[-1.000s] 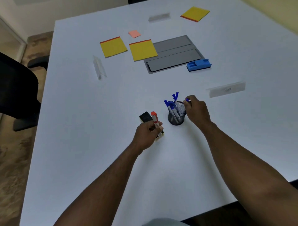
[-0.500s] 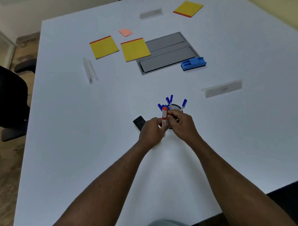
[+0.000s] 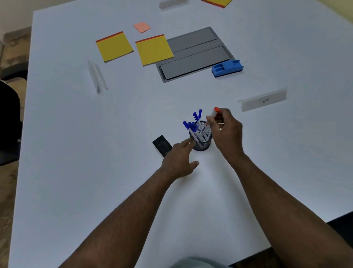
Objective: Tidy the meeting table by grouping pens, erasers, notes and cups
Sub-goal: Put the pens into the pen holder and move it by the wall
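A black mesh pen cup (image 3: 201,143) stands mid-table with several blue-capped pens (image 3: 194,124) in it. My right hand (image 3: 227,132) grips a white marker with a red cap (image 3: 214,112), its lower end over the cup's rim. My left hand (image 3: 179,160) rests open on the table just left of the cup, fingertips near its side. A black eraser (image 3: 162,145) lies flat left of the cup, partly under my left hand. A blue eraser (image 3: 227,68) sits farther back. Two yellow note pads (image 3: 114,46) (image 3: 154,50) and a small pink note (image 3: 142,27) lie at the back.
A grey recessed cable panel (image 3: 196,57) is set into the white table (image 3: 76,172). Clear name stands sit at the left (image 3: 97,76), right (image 3: 264,100) and far back (image 3: 172,3). Another yellow pad (image 3: 217,2) is at the top edge. A black chair (image 3: 9,122) stands left.
The red-capped marker passed from my left hand to my right hand, which now holds it over the cup. My left hand let go and opened beside the cup.
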`<state>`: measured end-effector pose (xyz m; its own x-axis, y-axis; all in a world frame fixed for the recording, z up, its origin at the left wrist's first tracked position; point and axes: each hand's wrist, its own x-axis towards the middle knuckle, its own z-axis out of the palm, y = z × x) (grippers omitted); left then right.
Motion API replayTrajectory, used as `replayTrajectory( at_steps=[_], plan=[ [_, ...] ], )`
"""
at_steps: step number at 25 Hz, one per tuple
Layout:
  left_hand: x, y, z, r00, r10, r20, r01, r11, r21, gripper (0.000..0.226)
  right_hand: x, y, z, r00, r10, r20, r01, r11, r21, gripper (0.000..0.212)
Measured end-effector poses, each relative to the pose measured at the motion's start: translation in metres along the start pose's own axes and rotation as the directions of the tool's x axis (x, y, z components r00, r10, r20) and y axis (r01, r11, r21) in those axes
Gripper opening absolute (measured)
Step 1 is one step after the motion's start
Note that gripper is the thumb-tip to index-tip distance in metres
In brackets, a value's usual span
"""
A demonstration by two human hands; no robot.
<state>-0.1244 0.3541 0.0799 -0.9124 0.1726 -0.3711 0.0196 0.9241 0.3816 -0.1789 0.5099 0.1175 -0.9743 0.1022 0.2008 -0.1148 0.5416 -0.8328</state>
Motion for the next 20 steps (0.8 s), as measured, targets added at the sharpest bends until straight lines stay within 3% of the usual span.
replayTrajectory(
  at_steps=[3,5,7,12,16,18,20],
  plan=[
    [-0.001,0.0,0.008,1.0,0.002,0.002,-0.002,1.0,-0.014,0.081,-0.004,0.012,0.012,0.986,0.039,0.16,-0.018,0.992,-0.126,0.03],
    [0.0,0.003,0.009,1.0,-0.01,0.01,0.01,1.0,0.0,0.082,-0.009,0.019,0.016,0.979,0.077,0.187,-0.052,0.989,-0.135,0.032],
    [0.002,0.003,0.009,1.0,-0.029,0.005,0.029,0.999,0.022,0.081,-0.016,0.023,0.02,0.983,0.085,0.164,-0.066,0.991,-0.119,0.036],
    [0.005,0.004,0.013,0.999,-0.051,-0.004,0.051,0.998,0.03,0.08,-0.04,0.047,0.028,0.99,0.132,-0.051,-0.138,0.978,-0.156,0.042],
    [0.005,0.002,0.014,0.999,-0.027,-0.028,0.027,1.0,-0.004,0.08,-0.043,0.073,0.036,0.937,0.302,0.174,-0.261,0.938,-0.226,0.087],
    [0.006,0.002,0.015,0.999,-0.002,-0.041,0.003,1.0,0.009,0.081,-0.037,0.078,0.038,0.916,0.29,0.278,-0.236,0.948,-0.213,0.102],
    [0.006,0.003,0.015,0.998,0.017,-0.053,-0.015,0.999,0.034,0.081,-0.028,0.078,0.04,0.915,0.225,0.334,-0.191,0.973,-0.133,0.105]
  ],
)
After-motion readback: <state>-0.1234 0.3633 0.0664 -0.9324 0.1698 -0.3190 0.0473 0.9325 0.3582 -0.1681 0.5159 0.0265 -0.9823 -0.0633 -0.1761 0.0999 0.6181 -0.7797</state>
